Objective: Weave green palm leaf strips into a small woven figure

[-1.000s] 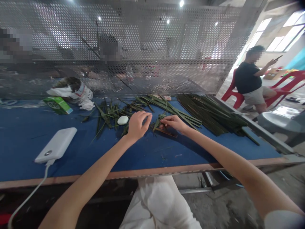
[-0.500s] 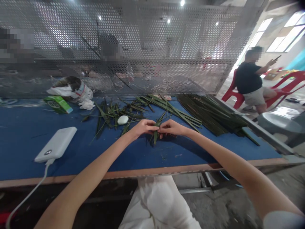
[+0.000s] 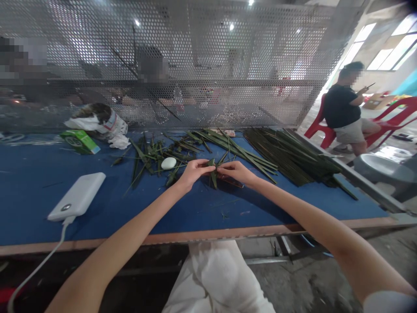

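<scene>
Between my two hands, a little above the table, is a small folded piece of green leaf strips [image 3: 213, 179] with ends sticking out above and below. My left hand [image 3: 195, 171] pinches it from the left, thumb towards me. My right hand [image 3: 237, 171] has its thumb and fingertips closed on its right side; those fingertips partly hide the piece. A pale egg-shaped object [image 3: 168, 163] lies to the left of my left hand. Just below that sits another folded bit of leaf [image 3: 172, 177].
Cut leaf pieces [image 3: 146, 158] and long strips [image 3: 241, 152] lie behind my hands. A bundle of dark leaves [image 3: 286, 156] is at right. At left are a white power bank [image 3: 78, 195] with cable, a green box [image 3: 80, 142] and a plastic bag [image 3: 107, 124]. A perforated metal screen [image 3: 208, 65] stands behind.
My hands have shifted slightly upward with the leaf piece, and my right fingertips sit a little farther right. The seated person at right has lowered a hand holding a phone.
</scene>
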